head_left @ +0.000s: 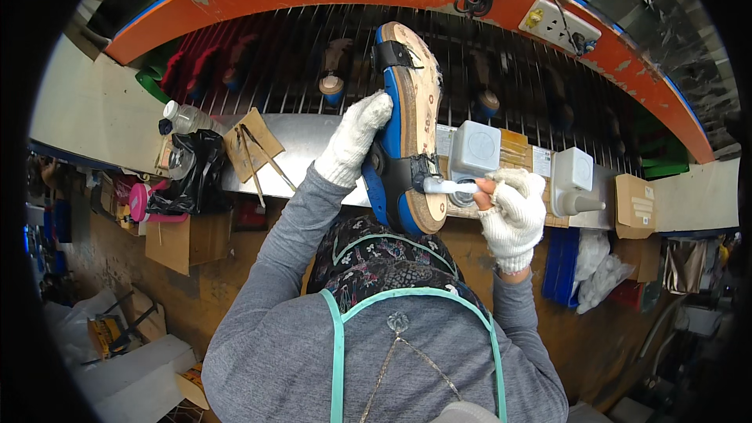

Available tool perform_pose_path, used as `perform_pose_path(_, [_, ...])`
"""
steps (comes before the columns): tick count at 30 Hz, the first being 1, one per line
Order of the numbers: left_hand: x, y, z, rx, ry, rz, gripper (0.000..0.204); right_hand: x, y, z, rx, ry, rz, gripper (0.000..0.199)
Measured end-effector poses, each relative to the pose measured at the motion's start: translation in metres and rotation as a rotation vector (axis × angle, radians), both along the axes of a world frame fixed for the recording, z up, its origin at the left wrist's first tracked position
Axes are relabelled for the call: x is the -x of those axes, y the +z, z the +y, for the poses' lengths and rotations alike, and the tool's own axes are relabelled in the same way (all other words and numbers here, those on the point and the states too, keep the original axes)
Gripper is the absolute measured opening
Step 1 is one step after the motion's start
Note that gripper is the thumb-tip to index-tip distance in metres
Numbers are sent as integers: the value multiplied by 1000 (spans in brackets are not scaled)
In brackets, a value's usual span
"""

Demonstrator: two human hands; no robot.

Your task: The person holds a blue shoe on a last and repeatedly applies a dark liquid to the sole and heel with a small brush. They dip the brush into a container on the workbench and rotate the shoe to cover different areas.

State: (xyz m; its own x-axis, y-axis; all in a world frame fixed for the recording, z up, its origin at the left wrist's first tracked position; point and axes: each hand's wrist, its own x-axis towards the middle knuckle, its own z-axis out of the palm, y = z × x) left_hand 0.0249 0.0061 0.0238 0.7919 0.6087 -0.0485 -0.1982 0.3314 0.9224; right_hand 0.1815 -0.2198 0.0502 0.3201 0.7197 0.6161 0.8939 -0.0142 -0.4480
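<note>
My left hand [354, 138], in a white knit glove, grips a blue shoe [407, 125] held sole-up, its tan underside facing me. My right hand [513, 207], also gloved, holds a small white brush [450, 186] whose tip touches the heel end of the sole. The shoe hangs over the metal bench edge [305, 137], in front of a dark wire conveyor rack [517, 78].
A grey box unit [475, 149] and a second one [573, 178] stand on the bench. Left lie a plastic bottle [186, 117], a black bag [197, 172], a cardboard piece with sticks [252, 141]. More shoes [333, 78] ride the rack. A socket [558, 25] sits on the orange frame.
</note>
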Motion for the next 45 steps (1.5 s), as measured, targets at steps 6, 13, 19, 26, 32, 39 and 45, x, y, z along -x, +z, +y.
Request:
perform_pose_path(6, [0,-3,-16,65,-62,-163,63,-18,-6,23,-170,116,228,15])
perform_pose_path(13, [20,-20,-27,228,-19,-143,59,-3,-29,30,40,128,563,10])
perform_pose_path(19, [56,-15,-21,24,201,225,56,13,-22,-15,251,130,699,13])
perform_pose_path(26, [68,-12,-23,30,293,274,57,22,-19,-1,322,105,419,16])
perform_pose_path(32, [73,-16,-23,44,314,248,62,26,-17,20,309,112,231,14])
perform_pose_path(39, [79,-9,-16,43,287,291,60,24,-24,37,177,173,185,15])
perform_pose_path(45, [71,-8,-7,222,209,236,57,13,-32,38,191,292,468,15])
